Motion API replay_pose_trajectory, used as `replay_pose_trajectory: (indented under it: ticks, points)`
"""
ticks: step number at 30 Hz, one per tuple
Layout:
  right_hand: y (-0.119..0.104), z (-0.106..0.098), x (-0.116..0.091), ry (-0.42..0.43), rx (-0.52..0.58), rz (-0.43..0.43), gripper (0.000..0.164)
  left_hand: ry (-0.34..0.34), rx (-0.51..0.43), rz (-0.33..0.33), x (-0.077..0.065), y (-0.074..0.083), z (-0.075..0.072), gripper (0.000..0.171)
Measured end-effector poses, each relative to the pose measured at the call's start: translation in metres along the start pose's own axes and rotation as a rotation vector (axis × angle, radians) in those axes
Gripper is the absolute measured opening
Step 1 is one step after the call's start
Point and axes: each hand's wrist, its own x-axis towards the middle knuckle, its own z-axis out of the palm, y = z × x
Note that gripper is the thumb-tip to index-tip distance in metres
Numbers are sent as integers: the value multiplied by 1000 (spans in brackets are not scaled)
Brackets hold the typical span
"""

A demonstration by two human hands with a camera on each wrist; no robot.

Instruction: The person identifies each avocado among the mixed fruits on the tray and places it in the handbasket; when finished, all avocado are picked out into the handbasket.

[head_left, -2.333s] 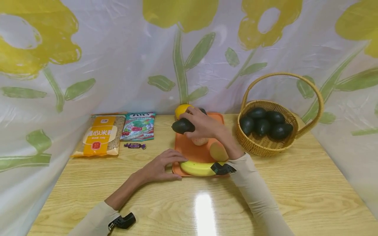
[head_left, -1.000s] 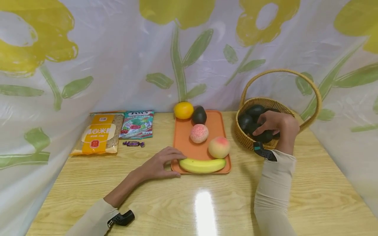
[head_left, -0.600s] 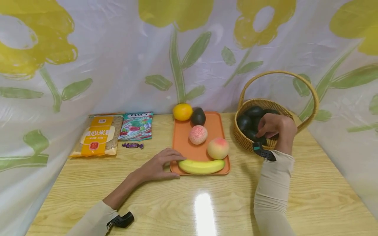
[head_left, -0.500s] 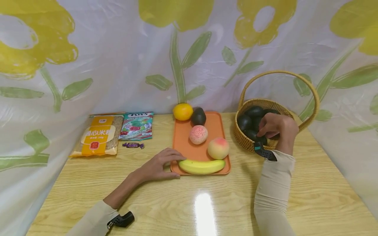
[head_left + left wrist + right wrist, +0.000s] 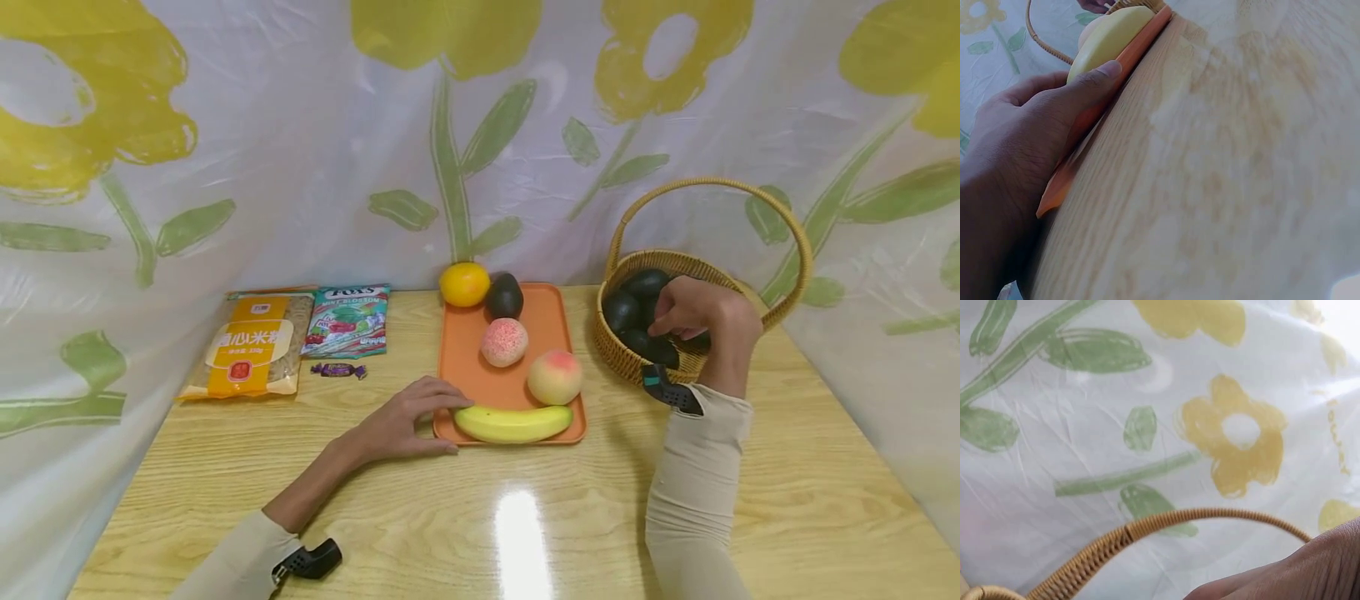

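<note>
In the head view my left hand (image 5: 416, 421) holds the near left corner of the orange tray (image 5: 468, 362). Its thumb (image 5: 1094, 78) lies along the tray's outer edge in the left wrist view, close to a banana (image 5: 513, 424). On the tray are a peach (image 5: 555, 377), a smaller speckled peach (image 5: 504, 342), an avocado (image 5: 505, 297) and a yellow mango (image 5: 464, 284). Over the wicker basket (image 5: 626, 358), my right hand (image 5: 697, 308) hangs with bent fingers among several avocados. A front avocado (image 5: 651, 348) lies just below the thumb. The hand partly hides the others.
The basket's tall handle (image 5: 795, 242) arches behind the right hand. Left of the tray lie a yellow snack bag (image 5: 251, 346), a teal candy bag (image 5: 347, 322) and a purple wrapped candy (image 5: 339, 370). A flowered sheet (image 5: 300, 167) hangs behind the table.
My right hand went from above the tray, holding an avocado, into the basket. It has since risen slightly off the avocado in front. The left hand stays at the tray corner.
</note>
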Motion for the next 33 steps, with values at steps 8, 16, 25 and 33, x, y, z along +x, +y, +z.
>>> replay_pose_trajectory:
  ticks: [8, 16, 25, 33]
  points:
    - [-22, 1, 7, 148, -167, -276, 15, 5, -3, 19, 0, 1, 1, 64]
    - [-56, 6, 16, 335, -144, -488, 36, -11, 11, 0, 2, 0, -1, 63]
    - [-86, 26, 44, 512, -28, -549, 22, 1, -2, 14, -1, 1, 2, 64]
    - [-110, 46, 69, 624, -11, -514, 20, -1, -3, 0, -4, 0, 0, 63]
